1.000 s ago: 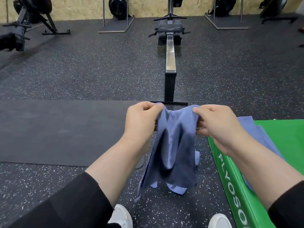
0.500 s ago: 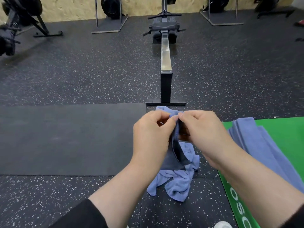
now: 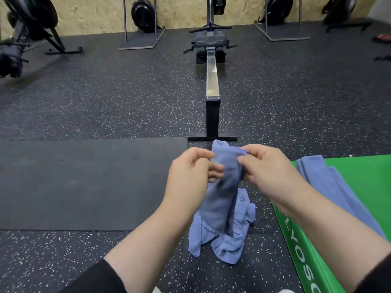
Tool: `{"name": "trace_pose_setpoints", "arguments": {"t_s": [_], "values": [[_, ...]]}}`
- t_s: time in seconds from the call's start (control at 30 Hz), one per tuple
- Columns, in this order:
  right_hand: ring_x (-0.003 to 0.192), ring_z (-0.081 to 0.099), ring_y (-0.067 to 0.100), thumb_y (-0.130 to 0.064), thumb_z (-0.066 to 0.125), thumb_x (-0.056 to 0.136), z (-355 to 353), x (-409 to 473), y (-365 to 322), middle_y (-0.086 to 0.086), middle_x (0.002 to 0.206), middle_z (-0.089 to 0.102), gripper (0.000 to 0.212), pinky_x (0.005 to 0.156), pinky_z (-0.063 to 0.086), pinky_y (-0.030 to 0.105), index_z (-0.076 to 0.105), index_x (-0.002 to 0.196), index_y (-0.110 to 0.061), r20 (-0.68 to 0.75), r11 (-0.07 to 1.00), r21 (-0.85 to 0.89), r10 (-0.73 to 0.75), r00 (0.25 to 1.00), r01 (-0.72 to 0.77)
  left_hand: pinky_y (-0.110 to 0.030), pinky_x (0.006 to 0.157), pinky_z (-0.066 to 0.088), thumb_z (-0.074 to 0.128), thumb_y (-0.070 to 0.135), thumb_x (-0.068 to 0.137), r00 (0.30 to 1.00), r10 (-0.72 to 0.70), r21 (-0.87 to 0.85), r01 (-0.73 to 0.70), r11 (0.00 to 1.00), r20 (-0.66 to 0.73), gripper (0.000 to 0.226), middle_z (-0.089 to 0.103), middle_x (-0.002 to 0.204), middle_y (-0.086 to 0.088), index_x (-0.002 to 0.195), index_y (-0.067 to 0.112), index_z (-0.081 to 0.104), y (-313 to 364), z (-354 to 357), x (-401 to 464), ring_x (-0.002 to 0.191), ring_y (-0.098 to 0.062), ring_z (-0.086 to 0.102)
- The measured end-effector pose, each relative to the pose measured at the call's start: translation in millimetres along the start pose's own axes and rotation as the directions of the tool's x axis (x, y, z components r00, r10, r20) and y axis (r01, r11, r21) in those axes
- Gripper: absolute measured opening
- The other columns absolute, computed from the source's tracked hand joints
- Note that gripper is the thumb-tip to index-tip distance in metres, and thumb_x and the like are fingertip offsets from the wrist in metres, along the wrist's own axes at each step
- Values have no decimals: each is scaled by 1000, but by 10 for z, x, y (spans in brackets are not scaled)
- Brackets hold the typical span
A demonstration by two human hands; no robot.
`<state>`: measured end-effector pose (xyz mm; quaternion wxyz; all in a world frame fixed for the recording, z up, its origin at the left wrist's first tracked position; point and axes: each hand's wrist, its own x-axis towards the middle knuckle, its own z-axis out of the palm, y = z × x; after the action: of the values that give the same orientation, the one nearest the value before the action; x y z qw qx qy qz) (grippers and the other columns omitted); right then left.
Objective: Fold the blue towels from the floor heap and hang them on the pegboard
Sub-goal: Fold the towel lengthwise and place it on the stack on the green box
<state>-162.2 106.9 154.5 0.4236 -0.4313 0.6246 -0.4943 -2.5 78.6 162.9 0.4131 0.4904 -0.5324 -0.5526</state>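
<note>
— Blue terry cloth, soft and limp: what have you got hold of there?

— A blue terry towel [image 3: 224, 187], folded lengthwise into a narrow strip that hangs down in front of me. My right hand [image 3: 266, 172] pinches its top edge between thumb and fingers. My left hand [image 3: 190, 172] touches the strip from the other side with its fingers curled, though I can't quite tell how firmly it grips.

— And the rest of them?

— A crumpled heap of blue towels [image 3: 224, 240] lies on the speckled black rubber floor [image 3: 105, 102], right under the hanging one. One folded blue towel [image 3: 325, 187] rests on the green padded box [image 3: 364, 187] to my right. The pegboard isn't in sight.

— How do you finish this fold neatly?

— I'd say line up the top corners first, keep the strip lifted so its tail doesn't drag into the heap, then run my left hand down to flatten the layers before halving it. If the edges slip apart it will hang lopsided on a peg.
</note>
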Motion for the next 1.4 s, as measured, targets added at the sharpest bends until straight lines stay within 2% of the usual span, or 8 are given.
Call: {"name": "trace_pose_setpoints", "arguments": {"t_s": [0.1,0.17,0.27,0.43,0.73,0.97,1.23,1.4], "values": [[59,44,11,-8,52,91,-67,-27,-43,-3,64,61,24,58,37,28,72,88,-20,49,970,-232,-64,997,74,-38,80,55,51,8,93,996,88,341,-94,935,33,25,71,96,3,103,29,62,-52,-217,172,83,-17,68],[53,41,6,-7,51,93,-83,-65,-86,-8,61,58,26,54,34,24,71,86,-21,86,946,-302,-96,992,118,-23,90,47,58,17,94,964,165,579,-258,774,208,23,60,115,14,108,35,60,-54,-337,209,104,-4,60],[45,33,2,-5,52,93,-67,-108,-142,-9,56,51,25,45,27,17,70,84,-21,116,927,-341,-123,986,156,-13,102,28,66,27,94,910,165,643,-389,660,380,19,44,137,16,107,40,62,-72,-425,206,129,3,41],[61,45,9,-7,52,92,-90,-148,-209,10,80,68,27,57,36,26,71,84,-23,183,909,-373,-125,975,186,-29,111,33,66,41,93,900,50,732,-383,564,433,8,48,141,14,87,41,61,-137,-554,225,131,-5,43],[72,53,16,-23,51,84,-225,-49,-141,11,82,71,23,70,49,53,73,89,-24,60,962,-237,-123,991,133,-26,107,41,73,29,92,832,43,451,-342,824,553,12,57,131,26,81,29,74,14,-645,144,121,3,56],[68,54,14,-10,51,90,-306,1,-59,4,75,71,28,70,47,39,73,86,-27,13,941,-315,-123,992,121,-33,95,47,53,56,93,913,120,816,-403,415,389,30,58,116,24,75,33,59,-60,-684,245,108,-1,55],[71,56,23,-28,49,84,-306,83,-4,9,82,73,25,81,53,65,70,96,-32,8,920,-377,-114,993,109,-25,68,36,73,33,89,908,370,793,-370,484,198,21,63,74,10,74,20,66,45,-656,286,75,-13,57],[68,53,22,-20,53,91,-319,102,36,7,79,73,20,75,53,58,69,97,-31,28,908,-394,-143,989,143,-25,62,32,76,25,85,907,392,783,-355,510,156,26,56,65,10,68,22,58,52,-617,277,67,-13,52]]}}
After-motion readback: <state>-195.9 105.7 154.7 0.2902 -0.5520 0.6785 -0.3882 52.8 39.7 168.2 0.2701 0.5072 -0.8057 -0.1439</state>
